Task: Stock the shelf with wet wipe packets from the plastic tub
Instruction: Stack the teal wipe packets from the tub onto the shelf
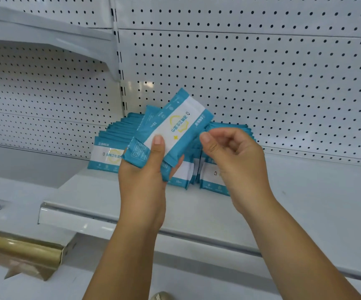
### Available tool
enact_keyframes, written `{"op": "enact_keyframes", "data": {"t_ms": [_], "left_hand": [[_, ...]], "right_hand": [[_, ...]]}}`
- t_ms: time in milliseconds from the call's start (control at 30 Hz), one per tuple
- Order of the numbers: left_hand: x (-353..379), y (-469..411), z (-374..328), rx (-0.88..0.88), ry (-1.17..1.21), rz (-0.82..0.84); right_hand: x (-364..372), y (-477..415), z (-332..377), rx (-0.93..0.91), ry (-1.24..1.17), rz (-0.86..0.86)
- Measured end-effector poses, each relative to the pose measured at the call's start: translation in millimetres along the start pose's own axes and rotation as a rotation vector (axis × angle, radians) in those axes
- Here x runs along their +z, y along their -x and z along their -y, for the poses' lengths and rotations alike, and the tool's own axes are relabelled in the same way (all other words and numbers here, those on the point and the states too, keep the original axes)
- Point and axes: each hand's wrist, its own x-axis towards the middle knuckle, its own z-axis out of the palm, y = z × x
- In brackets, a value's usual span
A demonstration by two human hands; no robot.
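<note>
The left hand (145,169) holds a few packets (175,131) over the shelf (110,198). The right hand (233,156) curls at the top one's edge; I cannot tell if it pinches. They look light, soft and slippery, so hold the flat sides

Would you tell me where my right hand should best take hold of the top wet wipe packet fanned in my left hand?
Pinch the top packet at its free upper-right end, coming from the right, where the right hand is. The thumb of the left hand pins its lower half, while that end juts clear of the other packets; being flat, it suits a fingertip pinch.
</note>
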Motion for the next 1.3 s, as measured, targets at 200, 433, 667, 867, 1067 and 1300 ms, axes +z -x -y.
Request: {"op": "enact_keyframes", "data": {"t_ms": [200,433,667,867,1067,1300], "left_hand": [[2,4,7,-0.07,-0.042,0.104],[-8,-2,4,0.08,-0.073,-0.287],[-29,-18,0,0.086,-0.03,-0.475],[-42,-21,-3,0.111,-0.105,-0.531],[-47,-26,-8,0.083,-0.107,-0.572],[-52,-33,-10,0.058,-0.138,-0.581]], "right_hand": [[0,-3,-2,0.228,-0.203,0.077],[-9,-13,-17,0.209,-0.051,-0.012],[11,-16,-18,-0.011,0.205,0.062],[40,-18,-28,-0.172,0.462,0.206],[53,-19,-38,-0.224,0.763,0.445],[54,-25,-43,-0.378,1.1,0.392]]}}
